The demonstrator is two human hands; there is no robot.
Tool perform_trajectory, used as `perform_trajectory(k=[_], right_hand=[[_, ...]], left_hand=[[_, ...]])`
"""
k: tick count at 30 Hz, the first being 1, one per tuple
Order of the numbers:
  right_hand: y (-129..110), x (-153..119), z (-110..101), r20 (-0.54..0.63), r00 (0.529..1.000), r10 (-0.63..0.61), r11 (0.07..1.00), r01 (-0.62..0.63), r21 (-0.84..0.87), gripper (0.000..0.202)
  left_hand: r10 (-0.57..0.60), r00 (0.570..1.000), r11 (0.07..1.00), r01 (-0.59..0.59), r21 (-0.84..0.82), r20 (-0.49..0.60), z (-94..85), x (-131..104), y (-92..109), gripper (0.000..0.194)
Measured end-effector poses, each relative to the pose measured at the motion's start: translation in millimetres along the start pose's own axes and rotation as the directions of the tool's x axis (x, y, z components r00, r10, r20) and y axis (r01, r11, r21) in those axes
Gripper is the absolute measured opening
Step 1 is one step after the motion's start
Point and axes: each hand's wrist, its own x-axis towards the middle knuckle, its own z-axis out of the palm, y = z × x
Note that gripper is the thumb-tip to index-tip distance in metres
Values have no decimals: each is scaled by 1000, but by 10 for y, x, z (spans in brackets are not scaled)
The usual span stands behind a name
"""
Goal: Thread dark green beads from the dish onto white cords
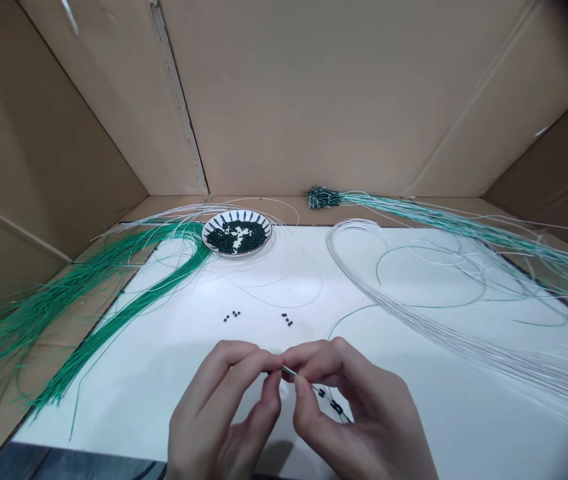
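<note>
In the head view my left hand (229,407) and my right hand (359,413) meet at the fingertips near the front of the white board. My right thumb and fingers pinch thin green and white wires (290,371), whose ends reach my left fingertips. A small dark bit, seemingly a bead, shows between my left thumb and index finger, mostly hidden. Below my right fingers, several black beads (335,405) are strung on the wires. Farther back, loose black beads lie in two small groups, a left group (235,313) and a right group (287,320).
A striped plate (207,235) of black beads stands at the back. Green wire bundles (149,293) lie left, a looped white wire bundle (394,307) right. A beaded bundle (323,197) with long strands lies along the back. Cardboard walls (314,100) enclose the white board (164,373).
</note>
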Motion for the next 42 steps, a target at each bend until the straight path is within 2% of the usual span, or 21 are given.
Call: perform_trajectory(k=[3,8,15,19,23,26,28,30,34,35,37,39,42], right_hand=[[-4,10,-8,10,1000,2,1000,-2,-15,19],[-8,26,-36,26,998,62,998,-62,-11,19],[31,-3,-42,57,998,20,997,-16,-71,18],[26,3,-62,90,996,28,994,-18,-110,16],[55,47,-81,146,978,151,988,-153,1,10],[106,72,-77,165,952,258,951,-280,132,10],[129,72,-64,145,945,294,915,-322,243,11],[130,63,-45,124,947,295,884,-320,341,13],[83,48,-7,93,964,250,875,-266,404,16],[69,49,1,83,967,242,880,-255,400,18],[46,53,12,62,971,229,897,-236,375,19],[31,57,17,37,976,213,918,-213,336,19],[10,56,18,12,983,185,943,-181,281,20]], left_hand=[[9,1000,997,-9,75,-8,9,-4,6,34],[-12,1000,999,12,31,-3,12,22,-12,33],[157,987,987,-155,46,-27,86,-77,-123,42],[163,987,986,-163,-21,9,74,-104,-176,48],[161,979,985,-167,39,122,-32,-15,-180,41],[77,990,997,-76,-10,116,-85,61,-161,36],[-38,996,991,48,-122,82,-89,95,-156,35],[-170,983,954,183,-236,74,-79,116,-162,34],[-355,928,809,363,-462,108,-36,125,-147,14],[-412,905,759,406,-509,108,-22,124,-127,8],[-533,840,661,486,-571,98,9,123,-73,10],[-592,801,613,519,-596,88,33,132,-19,14],[-555,829,641,477,-601,65,44,158,11,12]])
